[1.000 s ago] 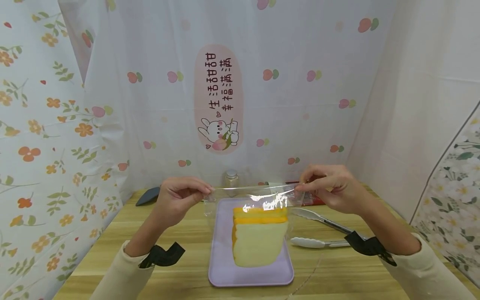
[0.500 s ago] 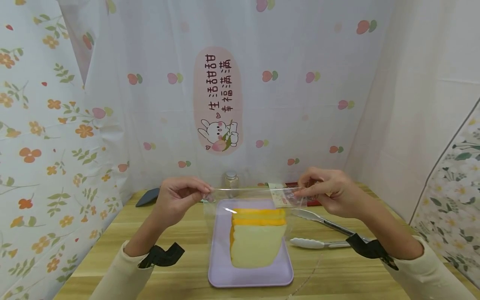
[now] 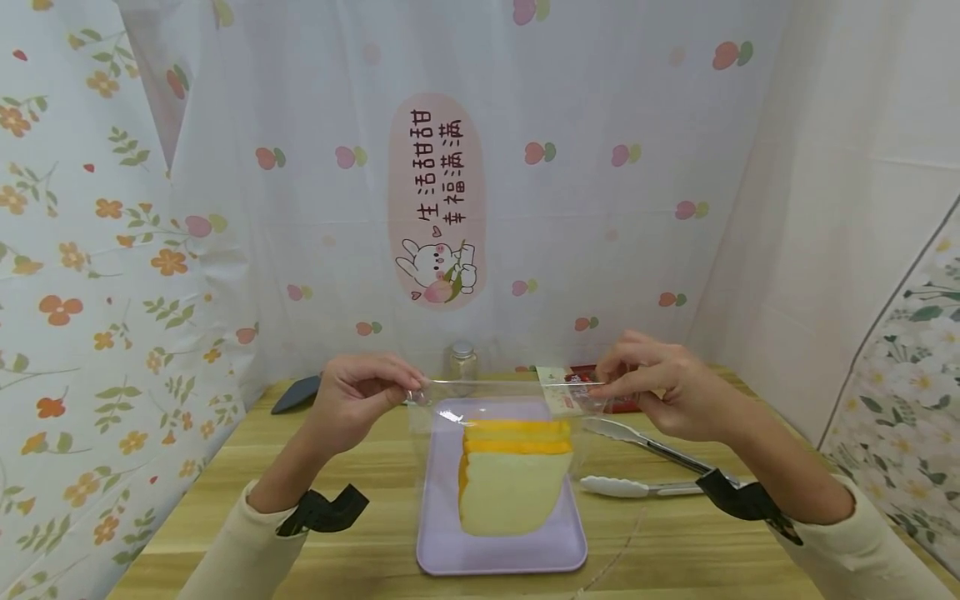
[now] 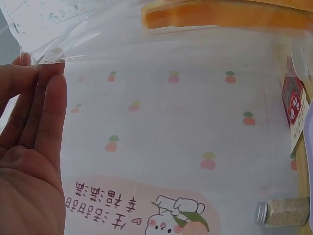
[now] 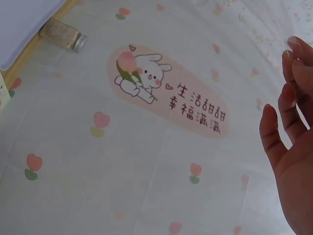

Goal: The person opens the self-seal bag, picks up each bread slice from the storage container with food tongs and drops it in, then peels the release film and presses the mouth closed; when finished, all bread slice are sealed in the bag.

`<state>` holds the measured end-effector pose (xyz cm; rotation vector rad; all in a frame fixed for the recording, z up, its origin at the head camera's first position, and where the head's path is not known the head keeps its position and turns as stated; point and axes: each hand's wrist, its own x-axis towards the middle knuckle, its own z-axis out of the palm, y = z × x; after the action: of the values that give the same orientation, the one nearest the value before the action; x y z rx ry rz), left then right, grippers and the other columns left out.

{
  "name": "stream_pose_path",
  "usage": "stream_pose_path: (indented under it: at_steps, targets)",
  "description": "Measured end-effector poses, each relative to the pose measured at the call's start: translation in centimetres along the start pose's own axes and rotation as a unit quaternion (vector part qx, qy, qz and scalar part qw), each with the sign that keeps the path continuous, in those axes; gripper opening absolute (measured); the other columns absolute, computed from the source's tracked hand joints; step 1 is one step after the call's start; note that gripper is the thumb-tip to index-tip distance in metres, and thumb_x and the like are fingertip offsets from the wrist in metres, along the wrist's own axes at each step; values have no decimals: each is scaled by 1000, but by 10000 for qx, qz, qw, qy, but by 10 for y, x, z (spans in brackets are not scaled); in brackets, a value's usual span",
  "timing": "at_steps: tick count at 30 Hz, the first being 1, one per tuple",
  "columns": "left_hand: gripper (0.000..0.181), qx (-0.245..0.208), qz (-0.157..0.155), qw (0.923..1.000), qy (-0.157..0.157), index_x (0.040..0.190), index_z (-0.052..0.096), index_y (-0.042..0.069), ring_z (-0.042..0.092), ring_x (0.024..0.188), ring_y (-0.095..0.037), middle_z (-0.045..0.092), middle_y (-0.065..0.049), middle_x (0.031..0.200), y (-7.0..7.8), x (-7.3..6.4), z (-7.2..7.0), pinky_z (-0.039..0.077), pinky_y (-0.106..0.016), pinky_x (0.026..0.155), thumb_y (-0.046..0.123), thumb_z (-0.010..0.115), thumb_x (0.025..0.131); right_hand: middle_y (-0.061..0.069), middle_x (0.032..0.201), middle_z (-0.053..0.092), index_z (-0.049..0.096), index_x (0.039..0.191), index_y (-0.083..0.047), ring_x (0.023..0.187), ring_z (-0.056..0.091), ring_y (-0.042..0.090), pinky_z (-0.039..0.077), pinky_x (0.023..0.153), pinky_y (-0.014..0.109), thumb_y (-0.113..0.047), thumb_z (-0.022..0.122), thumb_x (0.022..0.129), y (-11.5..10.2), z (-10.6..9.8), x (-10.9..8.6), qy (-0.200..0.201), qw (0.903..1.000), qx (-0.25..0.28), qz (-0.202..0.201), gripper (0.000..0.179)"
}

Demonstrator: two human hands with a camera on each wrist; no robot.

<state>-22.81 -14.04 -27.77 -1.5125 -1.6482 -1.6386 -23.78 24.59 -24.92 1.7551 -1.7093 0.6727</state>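
A clear plastic bag is stretched between both hands by its top edge. Thumb and fingertips of the left hand pinch its left corner; the left wrist view shows that grip on the film up close. At the opposite corner the right hand pinches the plastic, its fingertips together in the right wrist view. Behind the film is a stack of bread slices, pale on the front face with orange edges. The stack stands over a lilac tray, overlapping it in the head view.
Tongs with white scalloped tips lie right of the tray on the wooden table. Toward the back are a small glass jar, a red and cream packet and a dark flat blade. Patterned curtains surround the table.
The right hand has lowered slightly, and the bag's top edge with it. The bright glare on the film has faded, and the bread has shifted a little left. The left hand stays in place.
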Motion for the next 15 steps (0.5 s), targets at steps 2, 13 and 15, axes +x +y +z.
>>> stream_pose_path:
  at_steps: [2,13,15]
  targets:
    - [16,-24,25,10000,-23,94,78,7,70,88,-15,74,-3,97,-1,0,0,57,-25,72,-3,65,93,6,95,65,78,103,-8,83,48,13,37,67,18,21,43,71,-1,1,-1,16,9998,149,115,55]
    - [16,433,-65,9990,-111,89,77,2,68,88,-14,72,2,100,1,-4,-2,56,-24,71,-5,63,93,-3,88,67,79,88,-12,73,57,6,46,58,18,-28,76,89,-8,21,-2,272,9906,-79,1338,16]
    - [16,611,-95,9980,-152,88,76,-1,68,87,-14,72,0,98,2,-5,-2,56,-25,69,-9,63,91,-4,87,67,79,88,-12,70,57,5,47,56,19,-24,76,89,-9,21,-3,273,9896,13,1412,12]
